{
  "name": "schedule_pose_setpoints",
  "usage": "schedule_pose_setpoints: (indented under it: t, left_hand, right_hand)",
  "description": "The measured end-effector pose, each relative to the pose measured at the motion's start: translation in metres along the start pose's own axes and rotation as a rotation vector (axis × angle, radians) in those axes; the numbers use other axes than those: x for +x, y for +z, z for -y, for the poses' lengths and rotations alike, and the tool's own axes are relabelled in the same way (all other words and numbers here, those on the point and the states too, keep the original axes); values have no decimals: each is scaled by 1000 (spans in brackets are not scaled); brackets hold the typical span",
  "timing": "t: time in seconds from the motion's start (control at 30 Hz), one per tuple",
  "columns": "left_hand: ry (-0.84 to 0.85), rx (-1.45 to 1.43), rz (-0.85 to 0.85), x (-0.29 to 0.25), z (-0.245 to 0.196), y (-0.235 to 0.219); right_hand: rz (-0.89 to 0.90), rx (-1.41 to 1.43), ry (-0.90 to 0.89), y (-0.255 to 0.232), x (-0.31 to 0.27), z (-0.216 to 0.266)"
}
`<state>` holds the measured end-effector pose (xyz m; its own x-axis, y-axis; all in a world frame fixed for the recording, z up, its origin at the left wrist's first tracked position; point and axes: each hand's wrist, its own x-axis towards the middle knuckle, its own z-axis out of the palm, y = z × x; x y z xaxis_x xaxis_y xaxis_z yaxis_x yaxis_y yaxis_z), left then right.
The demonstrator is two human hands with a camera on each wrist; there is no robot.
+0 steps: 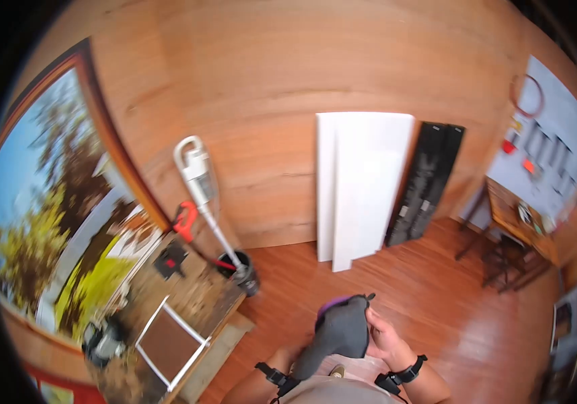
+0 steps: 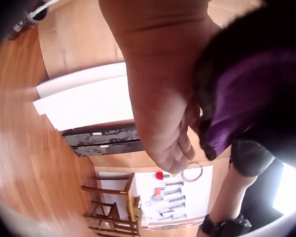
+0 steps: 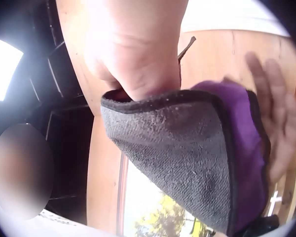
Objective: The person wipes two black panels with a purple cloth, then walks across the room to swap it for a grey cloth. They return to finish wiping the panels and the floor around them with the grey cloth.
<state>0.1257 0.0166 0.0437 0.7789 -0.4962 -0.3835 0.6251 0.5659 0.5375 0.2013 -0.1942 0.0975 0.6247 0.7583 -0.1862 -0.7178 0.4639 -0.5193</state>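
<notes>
A cloth [image 1: 340, 328], grey on one face and purple on the other with a dark bound edge, is held up between both hands in front of the chest. Its upper edge is pinched by the right hand [image 1: 384, 339], fingers curled over the hem. The left hand [image 3: 275, 113] is laid flat behind the purple face, fingers straight, supporting rather than gripping. The cloth is judged light, soft and limp, not fragile; it would best be taken by the hem or a corner, since the middle sags. Beyond, on the left, a bench [image 1: 187, 316] is seen; farther off, white boards [image 1: 362, 182] are leant against the wall.
</notes>
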Motion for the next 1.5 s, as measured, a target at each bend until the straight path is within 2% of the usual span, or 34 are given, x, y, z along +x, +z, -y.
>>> schedule_pose_setpoints:
  t: [0.13, 0.17, 0.2, 0.23, 0.27, 0.3, 0.33, 0.37, 0.4, 0.43, 0.5, 0.53, 0.6, 0.67, 0.73, 0.77, 0.83, 0.87, 0.93, 0.97, 1.0, 1.07, 1.13, 1.17, 1.2, 1.27, 1.33, 1.4, 1.47, 1.5]
  left_hand:
    - [1, 289, 14, 15, -45, 11]
    - [10, 354, 25, 26, -52, 11]
    - [3, 379, 126, 52, -40, -16]
    - [-2, 403, 227, 78, -30, -42]
    - [33, 400, 205, 80, -33, -39]
    - [94, 593, 127, 77, -44, -37]
    - [109, 559, 95, 82, -37, -46]
    - [196, 445, 77, 90, -34, -60]
    - [286, 340, 64, 90, -32, -70]
    - [305, 331, 45, 79, -36, -76]
    - [346, -274, 235, 55, -42, -85]
    - [365, -278, 224, 49, -42, -92]
    - [464, -290, 331, 39, -32, -106]
    - [504, -278, 330, 28, -22, -98]
    - [340, -137, 378, 13, -25, -77]
    - [355, -133, 371, 8, -21, -76]
    - [494, -204, 502, 1, -4, -73]
    - [500, -203, 497, 0, -3, -77]
    - [470, -129, 218, -5, -5, -84]
    - [648, -48, 127, -7, -7, -86]
    - [654, -48, 120, -15, -13, -83]
    - [585, -177, -123, -31, -21, -78]
    - [568, -188, -103, -31, -16, -91]
    - [488, -69, -113, -32, -16, -97]
    - [404, 51, -123, -32, -16, -99]
    - [424, 87, -170, -32, -23, -94]
    - [557, 411, -510, -28, -32, -91]
    - [571, 456, -512, -38, -57, -70]
    - [817, 674, -339, -61, -82, -41]
    - [850, 731, -302, -72, -91, -30]
  right_hand:
    - [-186, 103, -135, -7, -12, 13]
    - [-208, -86, -190, -11, -14, 17]
    - [-218, -254, -237, -17, -18, 15]
    - [-240, -304, -202, -26, -20, 7]
    - [-256, -361, -210, -37, -18, 5]
    - [-227, -315, -212, -46, -20, 6]
    - [-215, -267, -219, -51, -26, 4]
    - [-311, -219, -260, -56, -28, 3]
    - [-294, -226, -233, -48, -24, 3]
    - [-291, -194, -239, -36, -17, 6]
    - [-345, -99, -245, -8, -1, 9]
    - [-332, -105, -228, 5, 10, 8]
    - [-160, -118, -182, 26, 32, 5]
    - [-93, -124, -144, 38, 50, 1]
    - [-24, -128, -122, 54, 64, -4]
    - [20, -154, -139, 66, 67, -8]
    - [66, -179, -154, 77, 73, -9]
    - [103, -185, -123, 80, 76, -8]
    - [144, -190, -86, 77, 78, -8]
    - [61, -233, -76, 70, 83, -10]
    - [-22, -277, -64, 62, 87, -11]
    - [-33, -336, -17, 37, 94, -14]
    - [-162, -309, 53, 7, 92, -20]
    - [-188, -326, 119, -7, 90, -20]
    - [-180, -325, 114, -22, 88, -21]
    - [-197, -540, 179, -51, 89, -18]
    - [-205, -603, 93, -52, 89, -3]
    - [-103, -939, -244, -37, 83, 27]
    - [-89, -1468, -499, -14, 47, 82]
    - [-43, -1545, -713, -14, 22, 102]
